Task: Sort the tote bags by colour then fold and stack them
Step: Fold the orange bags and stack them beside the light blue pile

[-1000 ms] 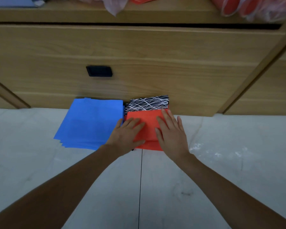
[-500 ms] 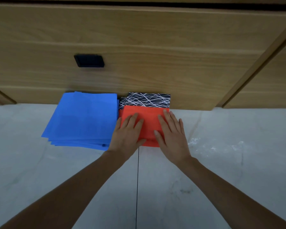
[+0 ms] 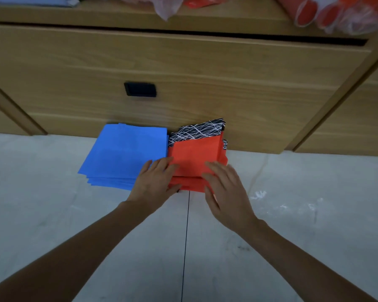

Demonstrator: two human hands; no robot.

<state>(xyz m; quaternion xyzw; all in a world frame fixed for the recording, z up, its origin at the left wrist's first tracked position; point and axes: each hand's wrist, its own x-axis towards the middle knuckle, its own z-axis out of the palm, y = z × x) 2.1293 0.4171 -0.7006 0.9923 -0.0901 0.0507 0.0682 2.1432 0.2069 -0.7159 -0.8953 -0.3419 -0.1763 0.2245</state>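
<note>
A stack of folded red tote bags [image 3: 194,155] lies on the pale floor against the wooden drawer front. A black bag with white scribble lines [image 3: 200,129] sticks out behind and under it. The far edge of the top red bag stands up, tilted. My left hand [image 3: 155,182] rests on the stack's near left corner with straight fingers, its thumb along the near edge. My right hand [image 3: 225,188], slightly blurred, lies flat on the near right part of the stack. To the left, touching the red stack, sits a pile of folded blue tote bags [image 3: 127,153].
The wooden drawer front [image 3: 183,73] with a black recessed handle [image 3: 140,89] rises just behind the bags. On the shelf above lie red items in clear plastic [image 3: 336,12]. A dark tile joint [image 3: 186,247] runs toward me across the floor.
Both hands have slid back from the middle of the red stack to its near edge. The top red bag's far edge has risen, with more of the black patterned bag showing.
</note>
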